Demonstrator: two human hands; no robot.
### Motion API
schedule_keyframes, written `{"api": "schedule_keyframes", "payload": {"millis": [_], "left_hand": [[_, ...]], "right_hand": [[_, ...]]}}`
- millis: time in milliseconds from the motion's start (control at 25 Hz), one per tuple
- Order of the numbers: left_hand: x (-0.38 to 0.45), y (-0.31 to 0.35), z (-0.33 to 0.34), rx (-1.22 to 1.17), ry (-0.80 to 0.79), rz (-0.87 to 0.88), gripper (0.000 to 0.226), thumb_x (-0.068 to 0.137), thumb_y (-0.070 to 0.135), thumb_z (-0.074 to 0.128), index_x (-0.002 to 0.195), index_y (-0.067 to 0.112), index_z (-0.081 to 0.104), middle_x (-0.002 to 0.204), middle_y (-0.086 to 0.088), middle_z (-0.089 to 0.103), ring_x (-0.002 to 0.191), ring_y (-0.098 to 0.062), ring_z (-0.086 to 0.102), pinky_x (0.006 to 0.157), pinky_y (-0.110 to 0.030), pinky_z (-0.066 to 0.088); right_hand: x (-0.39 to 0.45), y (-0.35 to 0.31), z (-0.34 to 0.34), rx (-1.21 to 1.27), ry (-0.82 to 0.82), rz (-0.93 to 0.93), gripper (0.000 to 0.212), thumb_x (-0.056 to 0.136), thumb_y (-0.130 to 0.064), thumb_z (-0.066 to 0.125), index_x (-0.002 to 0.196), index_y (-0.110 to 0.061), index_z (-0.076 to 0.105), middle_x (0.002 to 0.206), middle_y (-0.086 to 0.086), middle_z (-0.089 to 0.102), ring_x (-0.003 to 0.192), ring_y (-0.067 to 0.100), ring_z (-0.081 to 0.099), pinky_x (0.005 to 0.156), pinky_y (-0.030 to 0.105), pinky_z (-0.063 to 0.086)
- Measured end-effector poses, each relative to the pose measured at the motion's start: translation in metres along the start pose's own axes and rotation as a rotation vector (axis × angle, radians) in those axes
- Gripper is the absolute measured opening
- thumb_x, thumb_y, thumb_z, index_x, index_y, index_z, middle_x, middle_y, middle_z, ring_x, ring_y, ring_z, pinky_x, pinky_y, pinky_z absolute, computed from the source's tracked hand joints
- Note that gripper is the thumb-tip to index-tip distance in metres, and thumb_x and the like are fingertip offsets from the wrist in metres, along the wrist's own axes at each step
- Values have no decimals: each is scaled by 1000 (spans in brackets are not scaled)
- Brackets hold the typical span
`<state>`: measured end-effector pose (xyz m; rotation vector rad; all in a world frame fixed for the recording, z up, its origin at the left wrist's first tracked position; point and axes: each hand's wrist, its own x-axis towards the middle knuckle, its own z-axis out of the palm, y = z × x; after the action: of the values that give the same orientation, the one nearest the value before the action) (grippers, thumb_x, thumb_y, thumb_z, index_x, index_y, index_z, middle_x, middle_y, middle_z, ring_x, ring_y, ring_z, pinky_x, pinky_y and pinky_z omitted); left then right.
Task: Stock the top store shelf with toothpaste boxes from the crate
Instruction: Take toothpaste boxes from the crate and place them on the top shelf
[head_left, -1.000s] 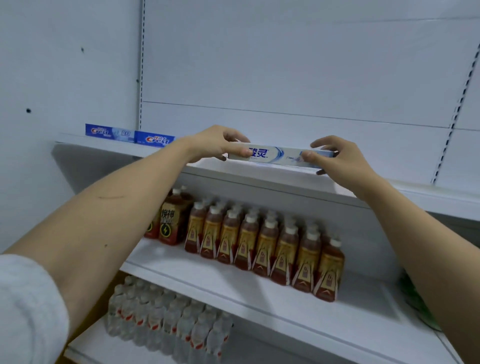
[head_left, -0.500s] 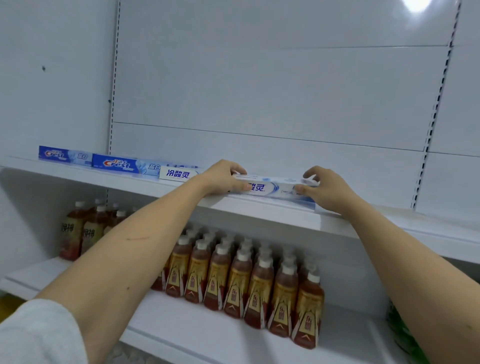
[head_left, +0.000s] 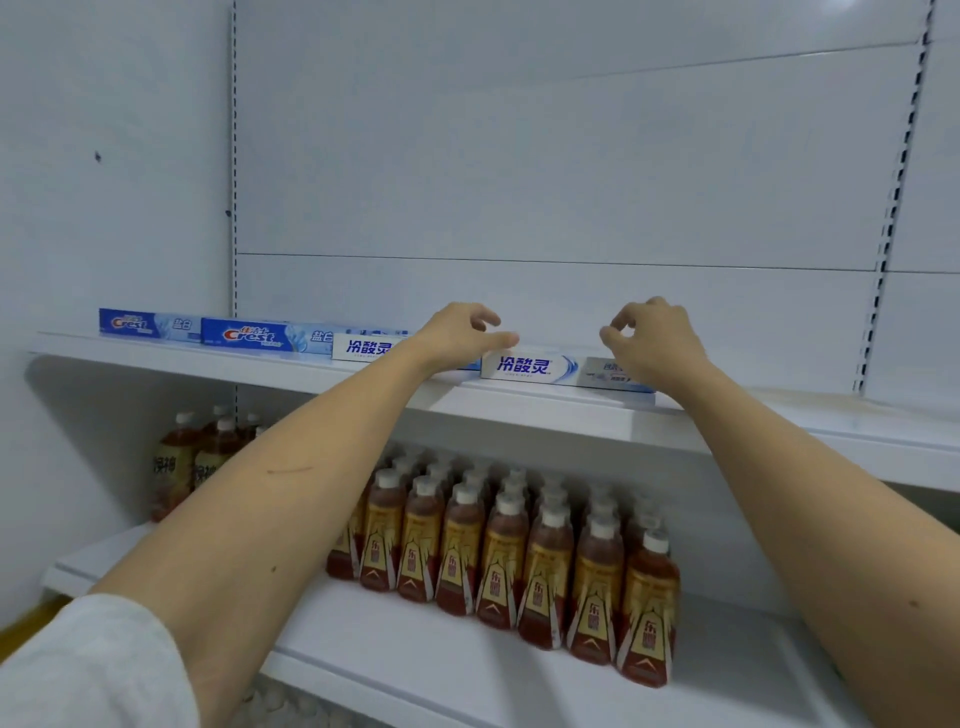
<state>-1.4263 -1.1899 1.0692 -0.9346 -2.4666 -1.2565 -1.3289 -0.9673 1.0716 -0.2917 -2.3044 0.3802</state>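
A white and blue toothpaste box (head_left: 530, 368) lies lengthwise on the top shelf (head_left: 519, 410). My left hand (head_left: 462, 338) hovers just above its left end, fingers loosely curled and holding nothing. Over the box's right end is my right hand (head_left: 649, 338), also off the box, hiding part of it. Left of this box sit another white box (head_left: 366, 347) and two blue Crest boxes (head_left: 249, 335) (head_left: 145, 325) in a row. The crate is out of view.
The top shelf runs on bare to the right (head_left: 857, 421). On the shelf below stand rows of brown tea bottles (head_left: 519, 551) and a few darker bottles (head_left: 192, 462) at the left. White back panels rise behind.
Both hands have let go of the toothpaste box and lifted slightly off it. The box now rests on the top shelf. The camera has tilted up a little.
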Motion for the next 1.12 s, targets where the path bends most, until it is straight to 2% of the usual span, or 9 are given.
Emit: {"api": "schedule_keyframes", "payload": {"millis": [160, 280, 400, 480, 600, 800, 920, 1000, 1120], "left_hand": [[-18, -4, -25, -161, 192, 30, 42, 97, 45, 54, 129, 18, 60, 126, 2, 60, 114, -16, 56, 91, -27, 41], [-41, -14, -47, -310, 391, 45, 39, 101, 39, 45, 127, 15, 61, 126, 2, 61, 119, -15, 54, 91, -23, 36], [-70, -33, -67, -422, 499, 32, 39, 104, 33, 37, 129, 14, 60, 132, 0, 59, 124, -13, 50, 94, -21, 31], [-93, -52, -80, -456, 529, 8, 41, 105, 34, 32, 133, 17, 57, 138, 1, 55, 125, -9, 46, 98, -22, 30], [-127, -87, -92, -506, 572, -35, 44, 105, 40, 28, 135, 24, 56, 141, 6, 53, 123, -4, 43, 103, -26, 29], [-191, -166, -94, -572, 646, -117, 52, 97, 56, 28, 130, 33, 60, 133, 10, 60, 128, -9, 50, 113, -42, 34], [-229, -217, -83, -575, 652, -247, 54, 102, 52, 21, 136, 28, 55, 139, 7, 56, 132, -9, 45, 118, -41, 28], [-252, -249, -71, -569, 644, -345, 53, 104, 50, 17, 136, 29, 54, 142, 7, 53, 136, -8, 39, 119, -40, 21], [-285, -293, -40, -564, 661, -531, 53, 104, 51, 16, 138, 31, 51, 145, 5, 50, 140, -11, 35, 116, -36, 19]], "right_hand": [[-9, -48, 10, 420, 141, -80, 24, 96, -30, 49, 109, -17, 65, 120, 1, 54, 113, 19, 51, 86, 27, 37], [-24, -103, 22, 767, 77, -101, 24, 98, -31, 48, 113, -20, 64, 119, -4, 60, 107, 13, 56, 87, 24, 40], [-48, -165, 44, 1086, -28, -121, 23, 101, -29, 46, 113, -20, 63, 114, -8, 64, 113, 13, 58, 99, 32, 47], [-69, -207, 67, 1237, -145, -122, 26, 103, -27, 41, 115, -20, 63, 121, -4, 63, 116, 15, 57, 102, 36, 47], [-105, -257, 101, 1362, -303, -87, 29, 103, -29, 38, 113, -23, 64, 127, -1, 62, 118, 13, 57, 102, 37, 46], [-176, -297, 168, 1466, -521, 14, 33, 104, -36, 33, 103, -30, 66, 113, -10, 67, 108, 3, 59, 96, 29, 46], [-211, -299, 229, 1440, -651, 85, 42, 102, -47, 31, 118, -29, 65, 127, -9, 63, 121, 6, 54, 110, 38, 38], [-232, -294, 268, 1404, -742, 128, 49, 103, -48, 28, 133, -23, 58, 137, -6, 57, 127, 10, 50, 113, 41, 36], [-269, -278, 324, 1365, -874, 224, 51, 105, -45, 25, 137, -18, 54, 140, -4, 54, 130, 13, 47, 114, 42, 33]]}}
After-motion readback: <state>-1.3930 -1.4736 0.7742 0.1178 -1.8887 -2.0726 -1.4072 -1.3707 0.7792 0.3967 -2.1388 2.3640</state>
